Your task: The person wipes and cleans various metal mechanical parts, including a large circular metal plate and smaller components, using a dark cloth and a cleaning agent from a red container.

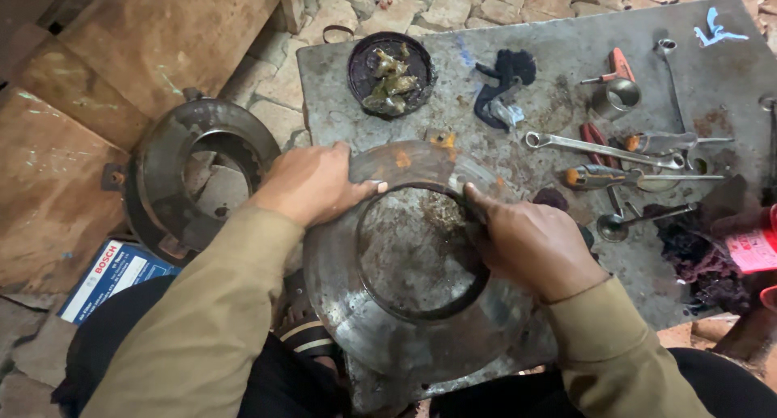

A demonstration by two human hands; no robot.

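Your metal ring plate (405, 305) lies on the near part of the grey slab (550, 54), its near rim overhanging the slab's edge toward your lap. Beyond it, the slab shows bare room before the tools (623, 155). Your left hand (312, 183) arches over the plate's far left rim, fingers closed on it. Your right hand (530, 244) grips the inner edge at right, fingers curled.

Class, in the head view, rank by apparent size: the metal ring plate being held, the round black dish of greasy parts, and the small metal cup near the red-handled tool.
1. Metal ring plate, nearest the camera
2. Round black dish
3. Small metal cup
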